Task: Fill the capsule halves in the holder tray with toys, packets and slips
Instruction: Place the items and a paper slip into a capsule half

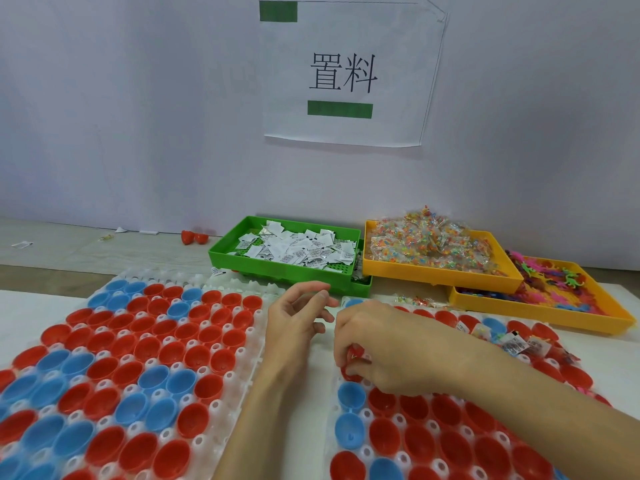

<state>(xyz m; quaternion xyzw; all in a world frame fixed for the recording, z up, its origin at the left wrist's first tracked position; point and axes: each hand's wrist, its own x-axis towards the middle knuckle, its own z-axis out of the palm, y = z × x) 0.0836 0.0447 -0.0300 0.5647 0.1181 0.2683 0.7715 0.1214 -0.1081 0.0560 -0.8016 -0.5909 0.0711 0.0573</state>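
Seating a red capsule half [352, 367] into the holder tray [349, 441], right hand [384, 348] pinches it, probably to steady it; left hand [298, 320] hovers beside, fingers relaxed, empty.

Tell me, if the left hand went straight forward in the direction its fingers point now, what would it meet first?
Probably the green tray of white slips. The left hand hangs open with fingers pointing up and to the right, toward that tray's near wall. Depth is unclear, so it might pass over the wall and reach the slips.

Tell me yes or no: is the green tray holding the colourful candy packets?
No, the green tray holds white slips.
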